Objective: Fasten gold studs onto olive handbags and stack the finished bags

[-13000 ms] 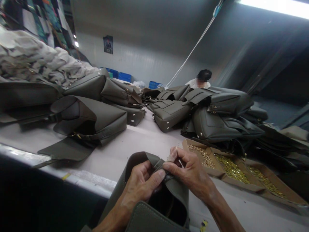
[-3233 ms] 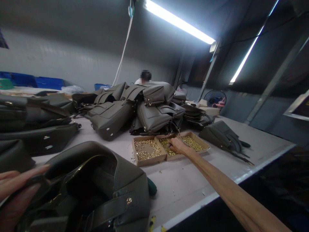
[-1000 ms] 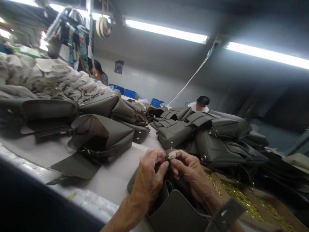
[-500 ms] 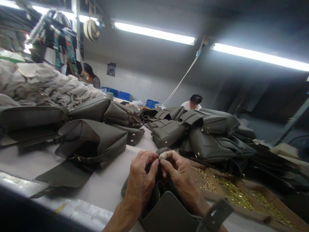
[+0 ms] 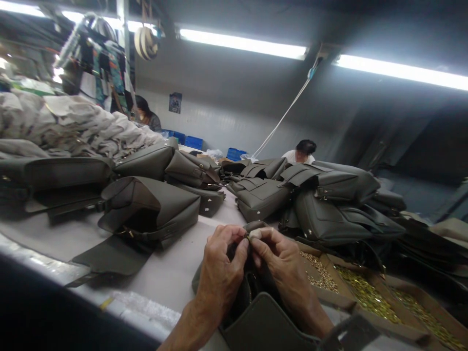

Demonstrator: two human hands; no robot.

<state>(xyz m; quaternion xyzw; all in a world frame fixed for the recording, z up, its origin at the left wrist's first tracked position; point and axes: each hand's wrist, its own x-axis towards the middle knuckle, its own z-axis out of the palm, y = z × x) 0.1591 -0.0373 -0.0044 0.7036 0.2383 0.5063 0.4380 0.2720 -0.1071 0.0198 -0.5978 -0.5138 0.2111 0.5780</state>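
An olive-grey handbag [image 5: 263, 321] stands open at the table's near edge, right in front of me. My left hand [image 5: 221, 273] grips the top edge of the bag with curled fingers. My right hand [image 5: 281, 270] meets it there, thumb and fingers pinched together on the same spot, where a tiny gold glint shows. The part being pinched is mostly hidden by my fingertips. The bag's flap hangs toward me at the bottom of the view.
Cardboard trays [image 5: 369, 297] of small gold hardware lie to the right. Several finished grey bags [image 5: 329, 214] are heaped across the table, one open bag [image 5: 153, 209] on the left. Pale cloth [image 5: 73, 122] is piled at far left. Two other people sit beyond.
3.2 s ago my right hand was reaching into the hardware trays; since then it has come back to the bag's top edge, and both hands have stayed pinched there for the last second.
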